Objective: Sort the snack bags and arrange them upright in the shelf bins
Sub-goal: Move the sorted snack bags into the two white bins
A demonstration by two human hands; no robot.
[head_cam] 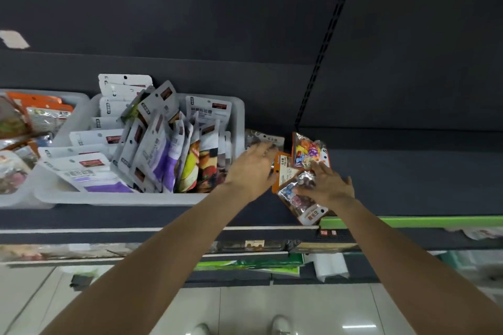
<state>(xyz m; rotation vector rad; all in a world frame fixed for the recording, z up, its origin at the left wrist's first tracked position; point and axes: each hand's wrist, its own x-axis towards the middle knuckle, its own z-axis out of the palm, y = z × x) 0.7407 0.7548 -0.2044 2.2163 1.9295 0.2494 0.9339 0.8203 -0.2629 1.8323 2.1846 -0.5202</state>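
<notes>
Left hand (251, 168) spread flat on grey bag (262, 139); right hand (328, 185) pressed open-fingered on candy bags (299, 198). Crammed white bin (130, 198) just left, second bin (16, 198) beyond.

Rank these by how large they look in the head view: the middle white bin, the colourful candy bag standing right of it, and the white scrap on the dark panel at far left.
1. Middle white bin
2. Colourful candy bag
3. White scrap, though not much smaller than the bag
</notes>
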